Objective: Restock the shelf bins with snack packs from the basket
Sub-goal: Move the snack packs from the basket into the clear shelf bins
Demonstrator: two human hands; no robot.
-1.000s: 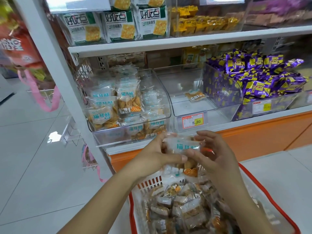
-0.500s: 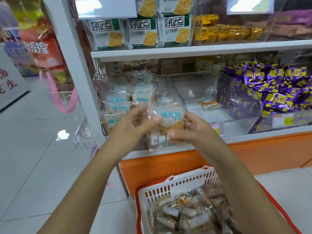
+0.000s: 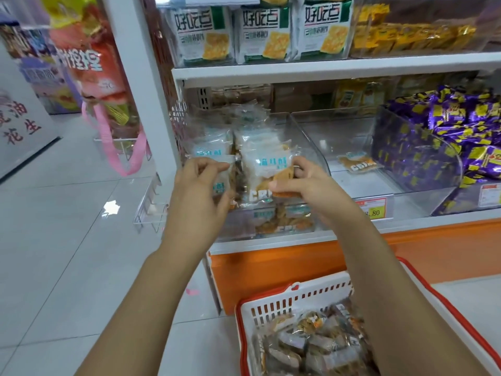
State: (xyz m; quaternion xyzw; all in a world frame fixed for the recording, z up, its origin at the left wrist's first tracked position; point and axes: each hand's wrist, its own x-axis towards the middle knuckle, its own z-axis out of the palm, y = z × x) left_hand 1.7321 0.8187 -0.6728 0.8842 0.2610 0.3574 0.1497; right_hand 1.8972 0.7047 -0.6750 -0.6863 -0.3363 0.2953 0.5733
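Note:
My right hand pinches a clear snack pack with blue lettering and brown snacks, held upright at the front of the left clear shelf bin. My left hand pinches the edge of another clear pack at the same bin's left front. Several like packs fill that bin. Below, a red and white basket on the floor holds several more packs.
The middle clear bin holds one lone pack and bears an 8.80 price tag. A bin of purple wrapped snacks is to the right. Cracker boxes line the upper shelf. White tiled floor lies left.
Both hands rose from above the basket to the left bin, carrying the pack up to it. The hands have moved apart, the left one now on a second pack.

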